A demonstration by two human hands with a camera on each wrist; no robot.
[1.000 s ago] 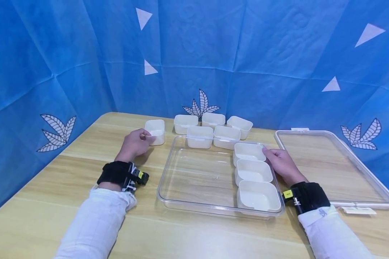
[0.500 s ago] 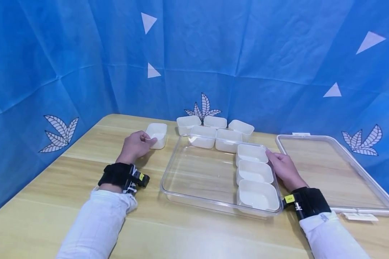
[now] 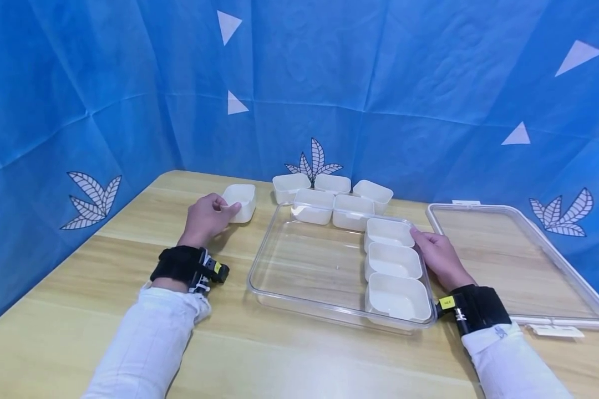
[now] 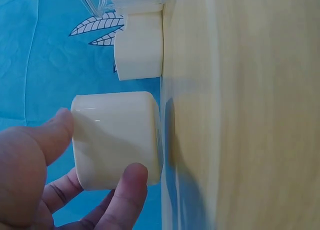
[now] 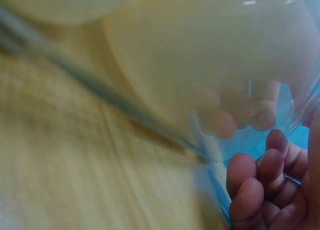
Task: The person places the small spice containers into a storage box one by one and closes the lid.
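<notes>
In the head view my left hand (image 3: 207, 218) pinches a small white rounded-square container (image 3: 245, 195) at its near-left side. The left wrist view shows this container (image 4: 107, 135) from the side, thumb at its rim, fingers along its walls, its base close over the table. My right hand (image 3: 441, 259) grips the right wall of a large clear plastic box (image 3: 324, 307), thumb at the rim. In the right wrist view its fingers (image 5: 241, 172) curl beside the clear wall. Three white containers (image 3: 393, 260) stand in a row inside the box along its right side.
Behind the box several more white containers (image 3: 313, 208) stand grouped on the wooden table (image 3: 289, 360). A clear lid with a white frame (image 3: 521, 260) and clips lies to the right. A blue patterned cloth (image 3: 299, 66) hangs behind the table.
The left thumb, earlier overlapping the container's near side, now sits at its rim. The head view has shifted slightly. My right hand stays at the box's right wall.
</notes>
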